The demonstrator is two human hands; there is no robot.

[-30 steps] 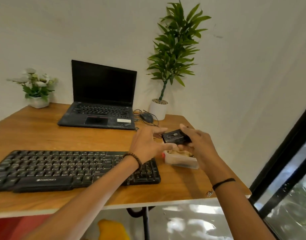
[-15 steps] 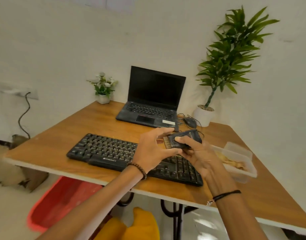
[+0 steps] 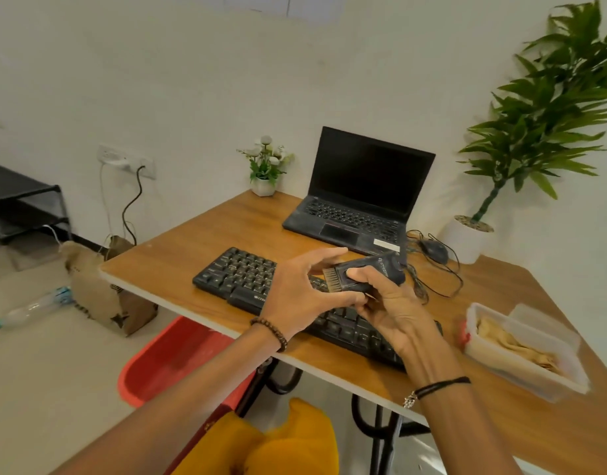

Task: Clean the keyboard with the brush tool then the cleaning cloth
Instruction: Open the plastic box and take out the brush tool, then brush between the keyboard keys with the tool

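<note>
Now over keyboard (image 3: 240,272), brush tool (image 3: 370,272) lengthwise left-right, bristles leftward.

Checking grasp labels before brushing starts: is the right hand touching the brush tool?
Touching. The head view shows the right hand with its fingers curled round the body of the brush tool, with no gap between them.

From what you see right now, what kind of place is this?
Probably a home office or small workroom: a wooden desk carries an open laptop, a separate black keyboard and a wired mouse.
</note>
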